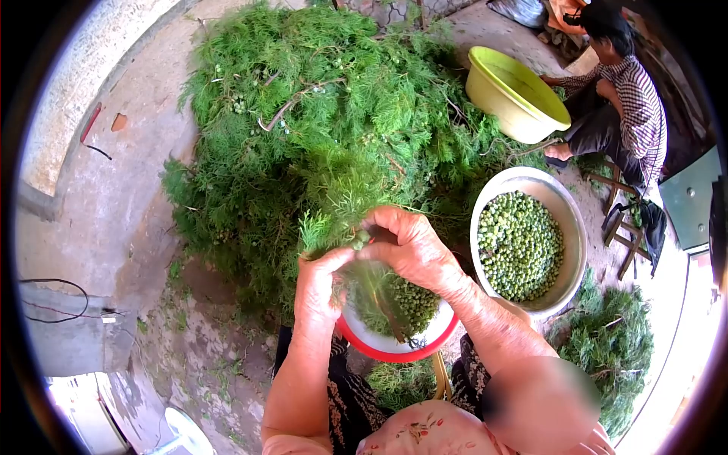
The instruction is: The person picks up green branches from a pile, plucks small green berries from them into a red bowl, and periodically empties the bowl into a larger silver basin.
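My left hand (317, 287) is closed around a leafy conifer sprig (337, 205), whose feathery green tips rise above the fingers. Against it, my right hand (413, 249) pinches at a small green cone (361, 240) on the sprig, thumb and forefinger curled together. Part of the sprig hangs blurred below both hands. Directly underneath sits a white basin with a red rim (394, 355), partly filled with green cones (415, 303); my hands and the hanging foliage hide some of it.
A large heap of cut conifer branches (265, 98) lies ahead. To the right stand a metal basin (572, 250) of green cones (519, 246) and a yellow tub (516, 91). Another person (626, 98) sits beyond, near a wooden stool (626, 235). More branches (614, 349) lie at lower right.
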Demonstrator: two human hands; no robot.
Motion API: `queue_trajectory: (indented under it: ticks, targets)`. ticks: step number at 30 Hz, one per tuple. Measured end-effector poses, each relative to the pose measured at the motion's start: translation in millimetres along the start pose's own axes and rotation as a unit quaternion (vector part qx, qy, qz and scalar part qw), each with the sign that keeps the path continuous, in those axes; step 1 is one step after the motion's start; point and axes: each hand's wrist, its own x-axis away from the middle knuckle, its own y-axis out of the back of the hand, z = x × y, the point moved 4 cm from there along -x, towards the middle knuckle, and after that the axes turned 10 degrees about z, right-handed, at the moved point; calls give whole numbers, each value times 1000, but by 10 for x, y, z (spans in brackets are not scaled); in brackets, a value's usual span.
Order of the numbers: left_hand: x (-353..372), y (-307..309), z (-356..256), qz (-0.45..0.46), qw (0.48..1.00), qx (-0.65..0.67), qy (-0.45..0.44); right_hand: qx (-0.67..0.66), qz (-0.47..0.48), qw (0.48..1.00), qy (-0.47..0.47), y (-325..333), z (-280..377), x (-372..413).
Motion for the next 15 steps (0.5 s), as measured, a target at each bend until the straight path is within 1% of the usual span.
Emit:
queue_trajectory:
  ticks: [4, 7, 9, 12, 15]
  targets:
    - [45, -94, -70, 9, 1000, -5, 14, -33, 9, 999, -11, -32, -46, 1]
    - [12, -111, -41, 14, 1000, -5, -19, -41, 10, 999, -29, -43, -71, 4]
    - [16, -100, -45, 7, 1000, -12, -20, -32, -2, 999, -39, -35, -22, 13]
    - [11, -112, -42, 15, 999, -15, -32, -122, -10, 992, -34, -53, -54, 13]
    - [-7, -104, -6, 11, 999, -24, -44, -72, -43, 996, 18, -76, -228, -10]
